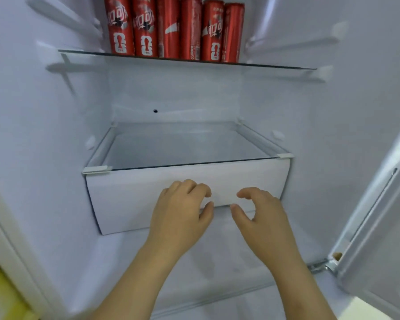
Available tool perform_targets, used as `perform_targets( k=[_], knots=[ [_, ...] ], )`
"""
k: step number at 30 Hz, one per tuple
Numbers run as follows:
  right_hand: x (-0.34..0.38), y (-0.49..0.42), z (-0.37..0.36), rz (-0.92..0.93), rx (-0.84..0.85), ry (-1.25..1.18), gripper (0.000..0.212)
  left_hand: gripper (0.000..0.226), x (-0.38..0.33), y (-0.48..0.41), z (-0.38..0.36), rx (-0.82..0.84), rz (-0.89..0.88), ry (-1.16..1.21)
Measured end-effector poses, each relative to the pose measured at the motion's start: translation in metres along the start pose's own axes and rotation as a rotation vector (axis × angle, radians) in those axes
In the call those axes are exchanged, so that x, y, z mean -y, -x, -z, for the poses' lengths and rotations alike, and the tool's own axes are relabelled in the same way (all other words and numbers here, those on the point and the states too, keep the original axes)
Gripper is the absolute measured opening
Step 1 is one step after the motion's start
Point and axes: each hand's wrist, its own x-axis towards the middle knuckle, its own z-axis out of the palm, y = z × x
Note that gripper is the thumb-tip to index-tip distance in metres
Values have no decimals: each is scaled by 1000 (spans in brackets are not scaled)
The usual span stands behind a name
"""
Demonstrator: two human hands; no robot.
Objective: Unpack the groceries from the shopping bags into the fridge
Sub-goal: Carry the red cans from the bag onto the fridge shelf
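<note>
I saw six red cans (191, 28): glossy metal cylinders with white print, upright in row along front edge of glass shelf (79, 53), top of fridge (32, 135). Below, smooth white drawer (125, 199). Left hand (183, 209) and right hand (261, 213) before drawer front, fingers loosely curled, gripping nothing; contact unclear.

Just one cam, head-worn and wide-angle, looking forward and a bit down into the fridge (44, 135) from close up, drawer (136, 199) centred, door (379, 227) right.
</note>
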Motion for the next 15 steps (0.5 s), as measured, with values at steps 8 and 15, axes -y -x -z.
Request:
perform_targets(
  k=[8, 15],
  knots=[
    [-29, 55, 19, -164, 10, 52, 31, 19, -35, 30, -30, 225, -77, 79],
    [-74, 133, 66, -344, -15, 112, 29, 30, -113, 65, -58, 411, -220, 152]
  ],
)
